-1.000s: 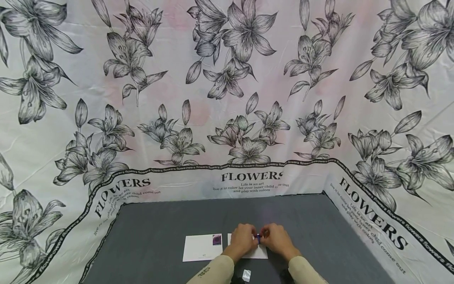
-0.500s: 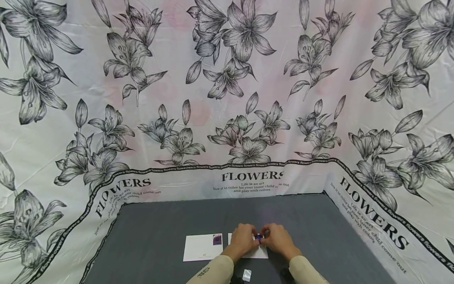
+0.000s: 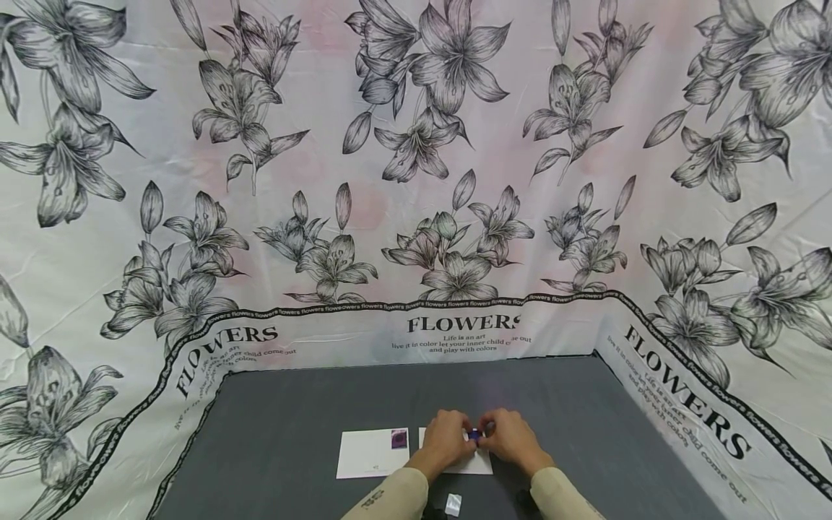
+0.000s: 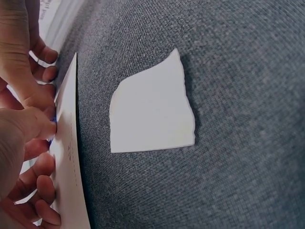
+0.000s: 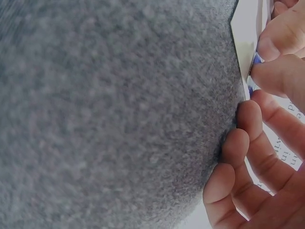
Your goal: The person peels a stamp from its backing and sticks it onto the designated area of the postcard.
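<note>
Side by side on the dark grey table lie two white cards. The left card [image 3: 364,455] has a purple stamp [image 3: 399,438] in its upper right corner. My hands are over the right card [image 3: 477,464], hiding much of it. A small purple stamp [image 3: 474,435] shows between them at the card's upper right. My left hand [image 3: 447,439] pinches its left side, and my right hand [image 3: 510,438] its right side. In the right wrist view both thumbs meet close by the stamp [image 5: 257,58], its blue-purple edge partly covered. The other right fingers [image 5: 236,148] are bent at the card's edge.
A torn white paper scrap [image 3: 453,504] lies nearer my body than the cards; the left wrist view shows the scrap [image 4: 152,107] flat on the cloth. A white flower-printed curtain [image 3: 455,336] borders the table [image 3: 299,404] at the back and sides.
Both hands stay at nearly the same place over the right card, with the stamp between them; no clear movement shows. The whole head view has shifted very slightly.
</note>
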A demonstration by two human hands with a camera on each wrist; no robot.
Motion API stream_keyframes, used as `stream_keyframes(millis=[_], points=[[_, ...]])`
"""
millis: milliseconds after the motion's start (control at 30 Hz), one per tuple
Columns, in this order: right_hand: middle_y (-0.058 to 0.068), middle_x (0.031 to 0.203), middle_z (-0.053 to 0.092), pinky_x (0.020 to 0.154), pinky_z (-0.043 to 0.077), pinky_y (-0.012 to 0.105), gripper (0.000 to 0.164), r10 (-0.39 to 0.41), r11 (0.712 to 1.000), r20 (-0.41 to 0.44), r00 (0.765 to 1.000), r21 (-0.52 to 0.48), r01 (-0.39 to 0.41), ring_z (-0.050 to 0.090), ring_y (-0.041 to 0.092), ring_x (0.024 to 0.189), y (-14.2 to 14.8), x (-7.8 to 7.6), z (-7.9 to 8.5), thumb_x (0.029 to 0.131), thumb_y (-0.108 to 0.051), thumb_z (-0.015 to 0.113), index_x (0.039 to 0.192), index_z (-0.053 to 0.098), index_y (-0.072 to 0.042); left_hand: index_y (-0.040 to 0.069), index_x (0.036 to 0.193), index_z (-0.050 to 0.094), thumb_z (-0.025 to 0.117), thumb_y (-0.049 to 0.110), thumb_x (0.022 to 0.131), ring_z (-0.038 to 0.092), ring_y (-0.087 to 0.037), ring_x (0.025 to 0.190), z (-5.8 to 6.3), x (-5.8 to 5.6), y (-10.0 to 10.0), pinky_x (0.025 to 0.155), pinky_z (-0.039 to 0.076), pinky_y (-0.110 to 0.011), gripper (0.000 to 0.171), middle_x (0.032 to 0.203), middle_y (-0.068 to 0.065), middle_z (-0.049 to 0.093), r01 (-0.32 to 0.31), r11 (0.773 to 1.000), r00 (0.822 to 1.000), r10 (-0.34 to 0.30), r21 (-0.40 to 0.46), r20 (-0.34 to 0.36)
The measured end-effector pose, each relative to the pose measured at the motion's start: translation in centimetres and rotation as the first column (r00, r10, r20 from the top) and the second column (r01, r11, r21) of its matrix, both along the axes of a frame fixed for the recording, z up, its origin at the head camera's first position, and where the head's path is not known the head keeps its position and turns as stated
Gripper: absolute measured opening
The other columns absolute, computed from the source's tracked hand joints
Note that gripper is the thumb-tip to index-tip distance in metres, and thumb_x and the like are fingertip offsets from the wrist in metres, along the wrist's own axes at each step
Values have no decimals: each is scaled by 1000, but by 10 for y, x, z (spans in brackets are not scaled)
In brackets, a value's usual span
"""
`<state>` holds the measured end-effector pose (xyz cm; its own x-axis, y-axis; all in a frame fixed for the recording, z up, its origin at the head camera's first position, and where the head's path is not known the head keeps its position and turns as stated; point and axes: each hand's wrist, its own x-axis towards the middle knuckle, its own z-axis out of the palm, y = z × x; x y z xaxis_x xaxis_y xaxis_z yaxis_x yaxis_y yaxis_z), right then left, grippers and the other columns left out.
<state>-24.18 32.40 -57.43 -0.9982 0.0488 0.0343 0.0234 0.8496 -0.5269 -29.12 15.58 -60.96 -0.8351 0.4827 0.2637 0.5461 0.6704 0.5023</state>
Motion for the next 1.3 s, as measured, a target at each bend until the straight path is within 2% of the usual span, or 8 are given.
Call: stream_keyframes(millis=[33, 167, 233, 300, 467, 600, 733, 1300], points=[[-4, 77, 70, 63, 51, 39, 18, 6, 1000, 1, 1000, -5, -6, 60, 15, 69, 0, 0, 0, 79, -13, 92, 88, 78, -17, 18, 91, 83, 93, 24, 81, 68, -16, 74, 10, 4, -2, 64, 53, -38, 15, 88, 0, 78, 0, 1000, 1000, 0, 4, 26], [-6, 76, 69, 61, 49, 39, 15, 47, 999, -29, 998, -2, -47, 59, 14, 67, 5, 0, -4, 80, -15, 91, 88, 79, -19, 17, 91, 84, 92, 22, 80, 70, -18, 75, 10, 5, -2, 64, 53, -38, 15, 90, -2, 79, -11, 1000, 1000, 12, -12, 8], [-6, 76, 70, 62, 49, 39, 15, 45, 999, -20, 999, -1, -45, 59, 14, 68, 6, -1, -3, 80, -15, 92, 88, 80, -20, 18, 91, 84, 92, 23, 79, 69, -18, 74, 6, 3, -2, 63, 53, -38, 15, 89, -2, 79, -9, 1000, 1000, 9, -4, 1], [-6, 77, 70, 64, 50, 40, 17, 18, 1000, 9, 1000, -1, -18, 60, 15, 70, 3, 0, 2, 79, -14, 93, 88, 80, -20, 22, 92, 84, 90, 25, 80, 69, -16, 74, -10, -5, 1, 64, 53, -37, 14, 91, 0, 79, -12, 1000, 999, 11, -13, -31], [-5, 83, 74, 68, 53, 41, 19, 4, 1000, 31, 1000, 27, -5, 61, 14, 74, 3, 1, 4, 80, -14, 94, 95, 82, -19, 24, 93, 85, 91, 28, 80, 67, -14, 73, -18, -10, 3, 64, 53, -37, 15, 91, 1, 79, -4, 1000, 1000, 4, -12, -9], [-5, 83, 74, 68, 53, 41, 20, 0, 999, 33, 999, 36, -1, 61, 14, 73, 3, 1, 4, 80, -15, 94, 96, 83, -19, 16, 95, 85, 93, 23, 80, 71, -21, 76, 10, 4, -3, 66, 55, -38, 18, 94, -5, 80, -4, 1000, 999, 5, -28, 41], [-5, 83, 74, 68, 53, 41, 20, 6, 999, 29, 1000, 44, -7, 61, 13, 73, 5, 0, 2, 80, -15, 94, 96, 84, -19, 14, 97, 85, 93, 22, 80, 73, -21, 79, 23, 11, -5, 69, 56, -36, 20, 96, -5, 81, -14, 999, 997, 18, -50, 73], [-3, 86, 77, 72, 58, 43, 18, -7, 1000, 47, 999, 9, 7, 66, 13, 76, 8, -1, -4, 82, -11, 91, 98, 85, -18, 14, 98, 85, 91, 22, 81, 72, -22, 81, 19, 11, -5, 71, 57, -36, 20, 96, -5, 80, -33, 997, 996, 38, -63, 81]])
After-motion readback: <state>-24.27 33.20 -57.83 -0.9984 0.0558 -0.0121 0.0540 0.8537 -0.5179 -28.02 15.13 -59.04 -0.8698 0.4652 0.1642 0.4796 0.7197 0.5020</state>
